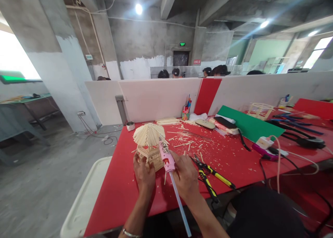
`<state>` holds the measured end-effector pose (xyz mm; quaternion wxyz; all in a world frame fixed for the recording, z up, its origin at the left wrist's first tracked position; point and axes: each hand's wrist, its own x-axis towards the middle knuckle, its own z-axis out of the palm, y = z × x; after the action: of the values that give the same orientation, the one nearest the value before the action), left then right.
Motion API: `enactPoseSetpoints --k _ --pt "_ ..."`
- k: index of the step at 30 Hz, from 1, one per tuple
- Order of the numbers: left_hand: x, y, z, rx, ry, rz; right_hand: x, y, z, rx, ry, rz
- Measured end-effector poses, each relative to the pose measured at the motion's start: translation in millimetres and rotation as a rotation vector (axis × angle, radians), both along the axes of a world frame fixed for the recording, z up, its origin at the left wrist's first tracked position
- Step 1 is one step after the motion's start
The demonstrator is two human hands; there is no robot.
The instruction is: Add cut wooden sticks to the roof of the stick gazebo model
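A small pavilion model [148, 137] built of thin wooden sticks stands on the red tabletop, with a cone-shaped roof over a railed base. My left hand [144, 173] has its fingers curled against the front left of that base, steadying it. In my right hand [186, 173] is a pink glue gun [168, 160], its crusted nozzle pointing up at the right edge of the roof. A long translucent glue stick [179, 205] sticks out of the gun's back end toward me. Whether the nozzle touches the roof I cannot tell.
Yellow-and-black cutters [208, 173] lie right of my right hand. Loose sticks and chips [187, 144] cover the table's middle. A pen cup [186, 113] and a tape roll [130, 126] stand near the white partition [156, 99]. A power strip [265, 151] with cables sits at right.
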<state>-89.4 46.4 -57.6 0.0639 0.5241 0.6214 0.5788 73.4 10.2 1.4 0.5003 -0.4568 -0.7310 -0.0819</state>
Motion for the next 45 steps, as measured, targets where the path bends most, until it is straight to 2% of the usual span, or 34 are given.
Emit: enactPoseSetpoints --k 3,7,15,20,23,27,29,31,34,38,45 --pt "-0.6 0.8 -1.6 0.029 0.108 0.061 3.8 -3.6 -3.0 -0.065 0.151 0.081" --pt "0.1 0.5 -1.5 0.042 0.189 0.092 9.7 -5.3 -6.0 -0.182 0.343 0.053" --pt "-1.7 3.3 -4.2 0.072 0.213 0.101 11.8 -0.8 -20.9 -0.212 0.391 -0.086" --pt "-2.6 4.7 -8.6 0.057 0.206 0.105 8.0 -9.6 -20.7 -0.355 0.346 0.167" --pt "-3.2 5.1 -10.7 0.043 0.2 0.109 13.0 -15.1 -26.8 -0.398 0.32 0.216" --pt "-1.6 4.3 -8.4 0.061 0.19 0.102 26.8 -13.1 -44.5 -0.388 0.317 0.067" --pt "0.2 2.8 -5.2 0.06 0.191 0.098 31.6 -8.7 -51.2 -0.397 0.368 -0.042" --pt "1.7 1.0 -2.0 0.049 0.196 0.101 32.9 -3.3 -52.7 -0.455 0.468 -0.086" --pt "2.1 -0.4 -0.3 0.02 0.193 0.104 30.3 4.1 -46.5 -0.543 0.573 -0.028" --pt "0.0 1.1 -3.3 0.023 0.199 0.093 27.9 7.9 -38.4 -0.578 0.607 0.044" --pt "1.4 1.4 -2.3 0.031 0.175 0.089 32.6 -2.0 -46.9 -0.627 0.609 0.144"
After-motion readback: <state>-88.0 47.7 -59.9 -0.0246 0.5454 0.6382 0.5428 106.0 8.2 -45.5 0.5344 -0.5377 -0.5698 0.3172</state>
